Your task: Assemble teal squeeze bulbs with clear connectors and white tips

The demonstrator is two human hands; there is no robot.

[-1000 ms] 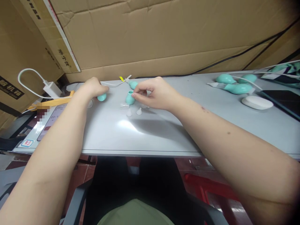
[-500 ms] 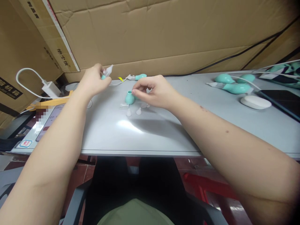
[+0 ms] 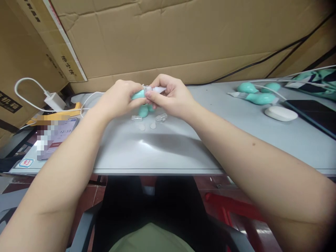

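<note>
Both hands meet over the table around one bulb syringe. My left hand (image 3: pixel 118 97) is closed on its teal bulb (image 3: pixel 138 95). My right hand (image 3: pixel 172 96) pinches it at the clear collar (image 3: pixel 148 89), near the whitish tapered tip (image 3: pixel 158 90). Just below the hands stands a loose teal bulb (image 3: pixel 143 111), partly hidden; more teal shows beside it. Two clear plastic tubes, the left one (image 3: pixel 137 118) and the right one (image 3: pixel 161 117), lie in front. Two small translucent tips, one (image 3: pixel 142 126) and another (image 3: pixel 152 125), lie nearer to me.
Several teal bulb syringes (image 3: pixel 262 98) lie at the right, near a white oval case (image 3: pixel 281 113) and a dark tablet-like device (image 3: pixel 312 113). At the left are a phone (image 3: pixel 61 134), a white charger (image 3: pixel 55 101) and cables. Cardboard (image 3: pixel 162 42) stands behind the table.
My left hand has moved right with the bulb syringe, reaching my right hand. My right hand has left the standing bulb and now grips the syringe's front end.
</note>
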